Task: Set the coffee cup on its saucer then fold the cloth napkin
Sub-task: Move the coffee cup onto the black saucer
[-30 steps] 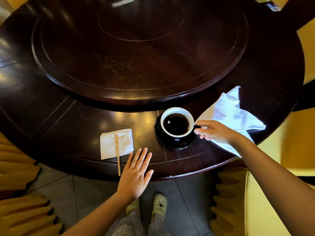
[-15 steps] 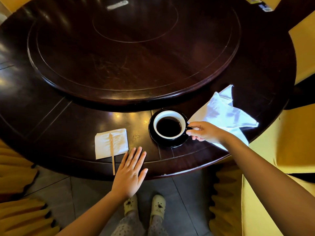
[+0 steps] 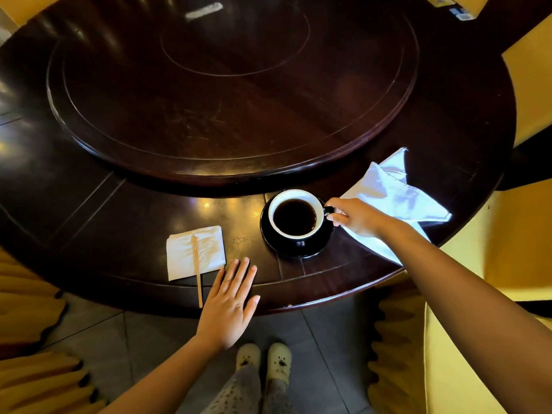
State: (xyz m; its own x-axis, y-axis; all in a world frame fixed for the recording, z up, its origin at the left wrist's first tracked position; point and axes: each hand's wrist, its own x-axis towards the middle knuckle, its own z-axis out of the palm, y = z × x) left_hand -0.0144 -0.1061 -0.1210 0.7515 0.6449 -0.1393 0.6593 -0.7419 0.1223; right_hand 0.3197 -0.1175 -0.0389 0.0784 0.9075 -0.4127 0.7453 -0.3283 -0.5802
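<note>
resting on its black round saucer [image 3: 298, 249] near the edge of the dark round wooden table [image 3: 119, 204], the white-lined black coffee cup [image 3: 295, 213] is full. right hand [image 3: 355, 218] pinches its handle. left hand [image 3: 228, 303] lies flat, fingers spread, gripping nothing. crumpled white cloth napkin [image 3: 394, 192] sits just beyond the right wrist, unfolded.

- A round, dark wooden tabletop [image 3: 89, 204], glossy, catching warm spots of light.
- A raised round turntable [image 3: 233, 94] at its middle.
- Yellow pleated chair covers [image 3: 33, 380] at both sides.
- Grey tiled floor [image 3: 155, 339] below.
</note>
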